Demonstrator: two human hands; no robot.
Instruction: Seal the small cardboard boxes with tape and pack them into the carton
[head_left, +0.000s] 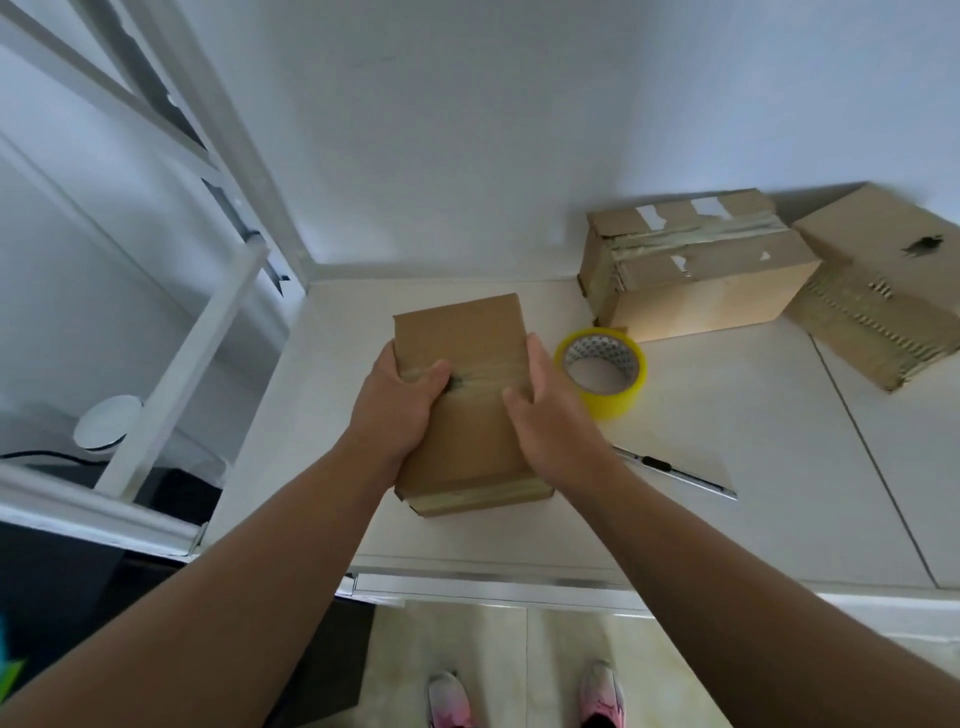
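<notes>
A small brown cardboard box (462, 338) stands on the white table (727, 441), with a strip of clear tape across its top and another along its near lower edge. My left hand (400, 405) grips its left side, thumb lying on the tape strip. My right hand (545, 410) grips its right side, thumb on top. A yellow tape roll (602, 371) lies flat just right of the box. Two more cardboard boxes stand at the back right: a taped one (696, 265) and a worn one (883, 280).
A utility knife (675, 470) lies on the table to the right of my right forearm. A white metal rack (171, 291) stands to the left of the table, and a white wall runs behind it. My shoes show on the tiled floor below.
</notes>
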